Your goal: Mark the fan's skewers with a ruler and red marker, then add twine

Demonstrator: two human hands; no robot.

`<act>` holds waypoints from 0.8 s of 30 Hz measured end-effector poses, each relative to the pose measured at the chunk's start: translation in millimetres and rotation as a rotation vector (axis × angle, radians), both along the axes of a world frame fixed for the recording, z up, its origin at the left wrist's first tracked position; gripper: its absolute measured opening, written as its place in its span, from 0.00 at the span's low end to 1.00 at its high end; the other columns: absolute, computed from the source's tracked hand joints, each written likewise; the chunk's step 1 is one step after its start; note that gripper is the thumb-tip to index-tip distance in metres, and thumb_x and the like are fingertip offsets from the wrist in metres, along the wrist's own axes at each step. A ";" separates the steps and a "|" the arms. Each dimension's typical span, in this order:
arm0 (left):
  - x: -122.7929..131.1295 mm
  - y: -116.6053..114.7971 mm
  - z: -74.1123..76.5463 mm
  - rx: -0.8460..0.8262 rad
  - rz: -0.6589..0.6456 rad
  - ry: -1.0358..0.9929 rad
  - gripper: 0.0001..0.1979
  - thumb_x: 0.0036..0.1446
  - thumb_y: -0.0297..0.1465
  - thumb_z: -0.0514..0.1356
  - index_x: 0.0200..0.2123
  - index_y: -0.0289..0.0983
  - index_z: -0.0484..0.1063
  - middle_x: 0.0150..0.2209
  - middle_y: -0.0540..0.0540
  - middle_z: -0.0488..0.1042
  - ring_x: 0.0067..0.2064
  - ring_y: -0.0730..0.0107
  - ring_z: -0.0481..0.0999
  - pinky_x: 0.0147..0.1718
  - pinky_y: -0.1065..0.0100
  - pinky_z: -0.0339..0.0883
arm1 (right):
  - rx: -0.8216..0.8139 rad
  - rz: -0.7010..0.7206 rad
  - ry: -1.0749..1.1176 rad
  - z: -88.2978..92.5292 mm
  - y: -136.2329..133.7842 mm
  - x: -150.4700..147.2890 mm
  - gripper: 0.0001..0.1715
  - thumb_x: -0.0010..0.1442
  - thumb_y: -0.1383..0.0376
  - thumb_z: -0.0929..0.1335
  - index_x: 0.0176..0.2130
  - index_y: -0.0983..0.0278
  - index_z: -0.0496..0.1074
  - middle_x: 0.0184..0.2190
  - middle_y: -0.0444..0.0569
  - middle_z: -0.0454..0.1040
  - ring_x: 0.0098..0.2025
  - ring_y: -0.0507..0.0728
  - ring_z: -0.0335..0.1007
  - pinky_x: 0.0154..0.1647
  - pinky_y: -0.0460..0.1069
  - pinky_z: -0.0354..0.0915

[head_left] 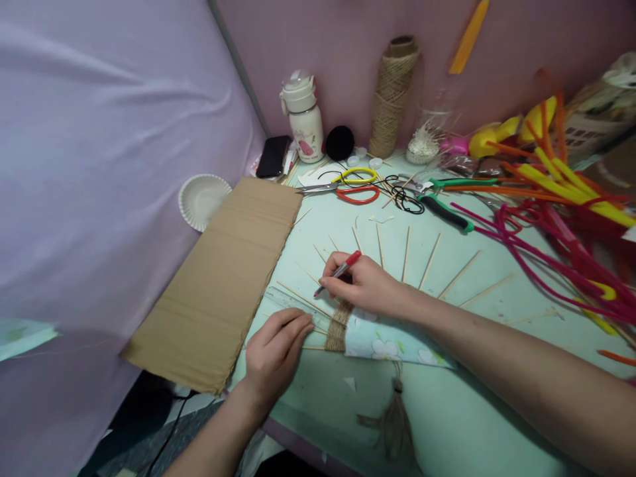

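A pale mint-green tabletop (447,421) fills the middle of the frame, with a lilac cloth (114,165) hanging down the left side and a mauve wall (338,40) across the top. A sheet of brown cardboard (213,285) slants over the table's left edge, partly covering a white paper plate (190,202). At upper centre a white bottle (306,126) and a twine spool (390,99) stand upright; scissors (320,189) lie below them, and bright fuzzy stems (571,185) crowd the upper right. At centre is a fan of thin sticks (406,255), spreading upward and leftward from a blue floral cloth section (382,346) edged with a twine band. The right hand (365,281) is above it, its fingers closed around a red-capped pen (342,267); the pen's long axis runs diagonally, its tip toward the lower left. The left hand (275,344) rests its fingers, bunched together, at a clear ruler (278,297) that slopes gently down to the right; whether they pinch anything cannot be told.
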State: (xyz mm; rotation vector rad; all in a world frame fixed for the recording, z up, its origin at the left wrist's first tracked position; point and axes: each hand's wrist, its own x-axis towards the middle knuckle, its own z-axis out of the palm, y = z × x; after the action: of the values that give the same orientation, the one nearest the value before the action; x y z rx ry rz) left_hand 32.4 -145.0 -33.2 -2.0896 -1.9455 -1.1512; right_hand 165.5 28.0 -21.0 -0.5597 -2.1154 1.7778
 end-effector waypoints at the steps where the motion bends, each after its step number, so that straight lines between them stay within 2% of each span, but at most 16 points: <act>1: 0.2 -2.0 1.6 0.013 0.000 0.002 0.14 0.52 0.18 0.62 0.43 0.35 0.74 0.39 0.44 0.76 0.40 0.71 0.76 0.43 0.70 0.71 | -0.024 -0.018 0.021 0.7 0.9 0.1 0.07 0.60 0.63 0.65 0.31 0.64 0.64 0.23 0.43 0.72 0.24 0.50 0.65 0.26 0.45 0.58; 4: -0.3 -10.0 6.8 0.031 -0.038 0.024 0.15 0.52 0.18 0.62 0.44 0.34 0.73 0.40 0.43 0.76 0.41 0.70 0.76 0.42 0.70 0.72 | -0.034 -0.063 0.066 6.3 4.3 2.1 0.09 0.60 0.61 0.66 0.31 0.64 0.65 0.23 0.42 0.71 0.24 0.50 0.65 0.24 0.44 0.58; 9: -5.5 -22.4 10.8 0.041 -0.093 0.078 0.15 0.53 0.19 0.62 0.44 0.33 0.73 0.38 0.43 0.76 0.40 0.68 0.76 0.38 0.68 0.71 | 0.061 -0.104 0.059 27.3 7.8 8.8 0.09 0.60 0.61 0.66 0.31 0.64 0.65 0.22 0.42 0.71 0.22 0.48 0.62 0.22 0.44 0.55; 15: -10.1 -30.5 2.8 0.032 -0.058 0.099 0.15 0.52 0.19 0.63 0.43 0.35 0.73 0.38 0.43 0.76 0.39 0.69 0.75 0.39 0.67 0.69 | 0.110 -0.071 0.031 48.2 1.9 7.8 0.08 0.60 0.62 0.66 0.31 0.65 0.66 0.22 0.42 0.71 0.23 0.49 0.64 0.23 0.44 0.57; 20: -6.6 -33.2 -8.2 0.011 -0.024 0.105 0.13 0.53 0.21 0.63 0.43 0.36 0.73 0.38 0.45 0.77 0.38 0.69 0.75 0.39 0.66 0.68 | 0.163 -0.066 -0.007 43.9 -16.7 8.8 0.08 0.61 0.61 0.66 0.32 0.64 0.67 0.24 0.42 0.72 0.25 0.50 0.67 0.25 0.44 0.60; 24: -3.9 -32.3 -9.9 0.027 -0.004 0.113 0.12 0.54 0.22 0.63 0.42 0.37 0.73 0.37 0.45 0.78 0.38 0.69 0.76 0.38 0.66 0.68 | 0.341 -0.095 -0.086 29.9 -30.3 23.4 0.10 0.65 0.60 0.62 0.42 0.62 0.70 0.33 0.45 0.75 0.34 0.53 0.71 0.35 0.47 0.64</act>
State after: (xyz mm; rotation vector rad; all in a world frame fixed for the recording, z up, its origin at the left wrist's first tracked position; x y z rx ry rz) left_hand 28.5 -177.3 -43.1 -2.0965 -1.8662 -1.0302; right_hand 188.9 -2.3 8.9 -0.6391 -2.3384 1.3234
